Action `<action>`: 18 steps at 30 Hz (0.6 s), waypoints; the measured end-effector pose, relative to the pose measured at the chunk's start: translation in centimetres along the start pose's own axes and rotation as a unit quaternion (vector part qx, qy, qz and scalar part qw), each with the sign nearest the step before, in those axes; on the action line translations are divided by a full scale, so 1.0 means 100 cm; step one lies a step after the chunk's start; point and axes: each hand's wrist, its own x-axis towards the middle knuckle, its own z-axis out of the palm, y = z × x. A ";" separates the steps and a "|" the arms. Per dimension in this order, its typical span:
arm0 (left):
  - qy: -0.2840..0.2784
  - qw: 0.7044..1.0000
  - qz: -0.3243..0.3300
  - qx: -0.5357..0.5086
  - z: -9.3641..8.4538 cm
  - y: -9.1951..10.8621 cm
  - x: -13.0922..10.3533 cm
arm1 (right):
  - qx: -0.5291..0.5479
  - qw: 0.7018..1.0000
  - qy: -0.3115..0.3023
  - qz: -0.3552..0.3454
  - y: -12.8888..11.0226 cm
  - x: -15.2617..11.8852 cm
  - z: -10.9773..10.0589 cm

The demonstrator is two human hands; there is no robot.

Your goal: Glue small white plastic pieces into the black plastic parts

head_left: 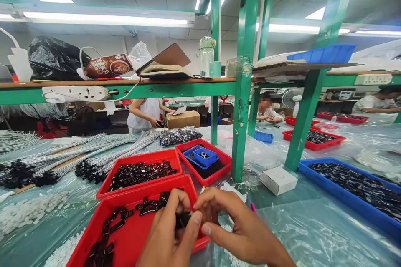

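My left hand (171, 233) is closed around a small black plastic part (183, 219), mostly covered by the fingers. My right hand (233, 223) meets it from the right, its fingers curled and its index fingertip close to the left thumb. Whatever the right fingers pinch is hidden or too small to name. Both hands are above the right side of a red tray (131, 238). Glossy black parts (105, 233) lie in this tray along its left and far sides. Behind it, another red tray (102, 192) holds a heap of similar black parts (142, 174).
A third red tray (227, 166) contains small blue trays. Green posts (238, 133) rise behind my hands. A white box (278, 180) and a blue tray of black parts (351, 187) are to the right. Wire bundles (125, 148) lie left; co-workers sit and stand beyond.
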 end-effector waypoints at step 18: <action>0.052 0.976 0.127 0.171 -0.099 -0.021 0.026 | -0.301 0.914 -0.200 0.185 0.037 0.009 -0.027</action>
